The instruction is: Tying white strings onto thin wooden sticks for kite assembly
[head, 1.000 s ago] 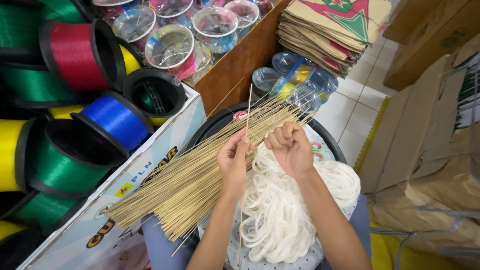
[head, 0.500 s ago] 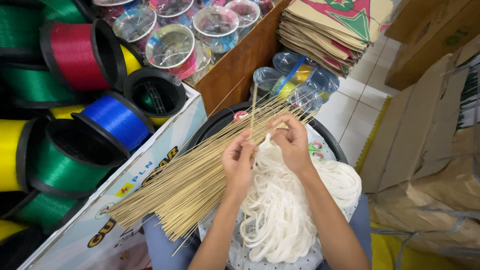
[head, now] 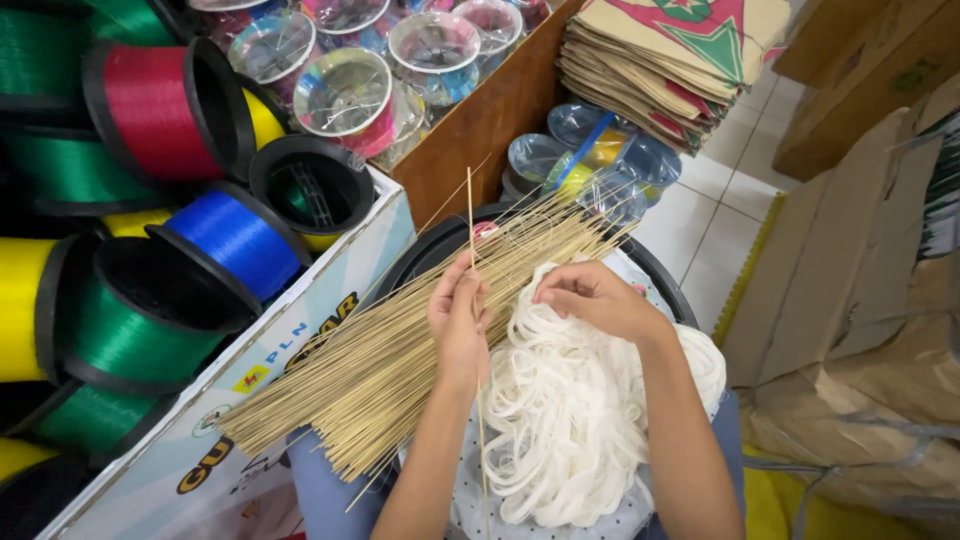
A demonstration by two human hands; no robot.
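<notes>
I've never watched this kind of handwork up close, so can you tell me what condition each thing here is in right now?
left hand: pinching a single thin stick, held upright
single stick: lifted apart from the bundle
stick bundle: lying fanned across the lap
right hand: fingers curled down on the white loops
white loops: heaped in a loose tangle
thread spools: stacked on their sides, wound full
folded paper stack: piled flat

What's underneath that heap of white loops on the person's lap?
The heap of white loops lies on a dotted cloth, which shows at its lower edge. A round black rim curves behind it. The right hand rests on top. Whatever lies directly beneath the heap is covered.
</notes>
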